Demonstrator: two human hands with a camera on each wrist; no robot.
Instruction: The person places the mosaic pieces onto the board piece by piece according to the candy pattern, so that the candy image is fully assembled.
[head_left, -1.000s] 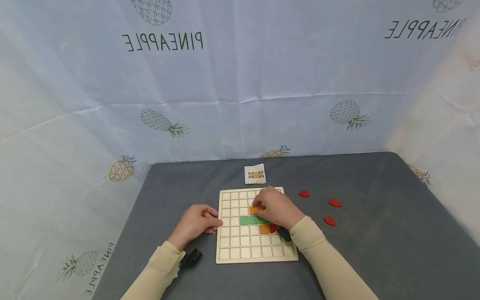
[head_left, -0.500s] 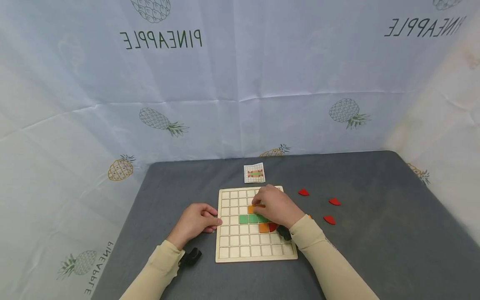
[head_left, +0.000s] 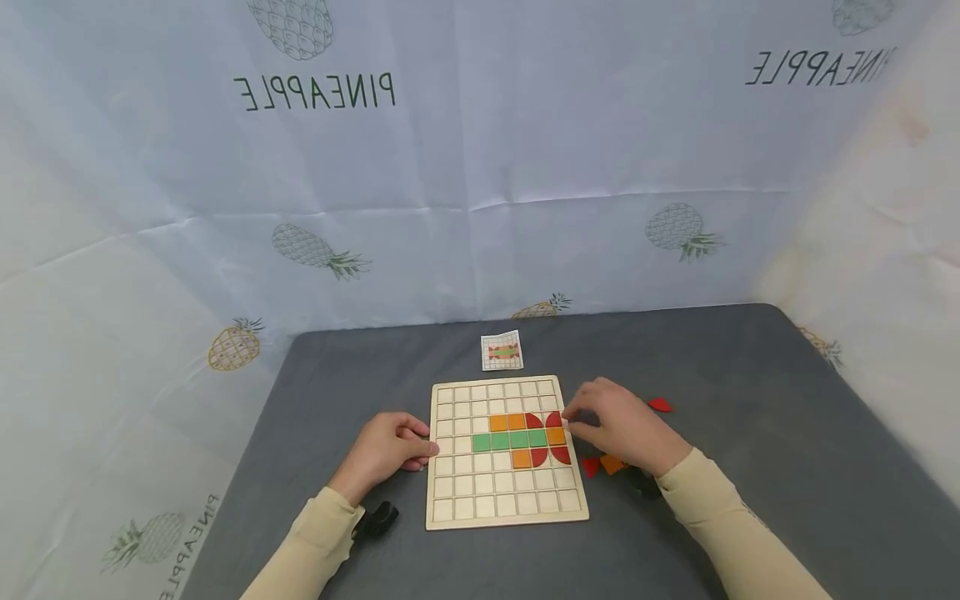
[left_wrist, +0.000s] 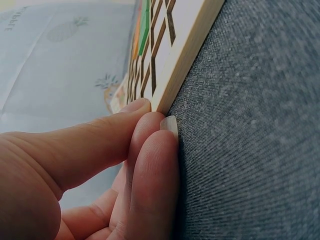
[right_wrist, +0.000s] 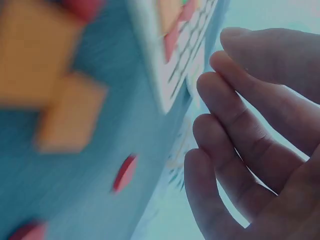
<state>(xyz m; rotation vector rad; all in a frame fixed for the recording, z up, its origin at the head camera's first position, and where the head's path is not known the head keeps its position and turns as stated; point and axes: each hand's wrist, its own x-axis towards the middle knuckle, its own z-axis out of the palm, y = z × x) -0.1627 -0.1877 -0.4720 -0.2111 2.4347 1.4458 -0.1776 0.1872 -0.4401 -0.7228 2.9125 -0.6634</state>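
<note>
A wooden grid board (head_left: 483, 506) lies flat on the table. My left hand (head_left: 384, 450) pinches its left edge, thumb on top and fingers against the side; the left wrist view shows the thumb (left_wrist: 100, 137) right at the rim. On the board a row of green squares (head_left: 508, 440) ends in an orange square (head_left: 555, 436) at the right. Red quarter-circle pieces (head_left: 538, 457) and more orange squares (head_left: 498, 423) lie above and below that row. My right hand (head_left: 626, 427) hovers just past the board's right edge, fingers loosely bent and apart from the thumb, holding nothing.
Right of the board lie loose orange squares (head_left: 612, 464) and red pieces (head_left: 660, 404), some hidden under the right hand. A small printed pattern card (head_left: 502, 351) lies behind the board. A pineapple-print cloth (head_left: 420, 267) hangs behind the grey table (head_left: 360, 358).
My right hand has moved right, from over the coloured pieces to beyond the board's edge, uncovering the pieces there. My left hand stays at the left edge. The head view has shifted slightly.
</note>
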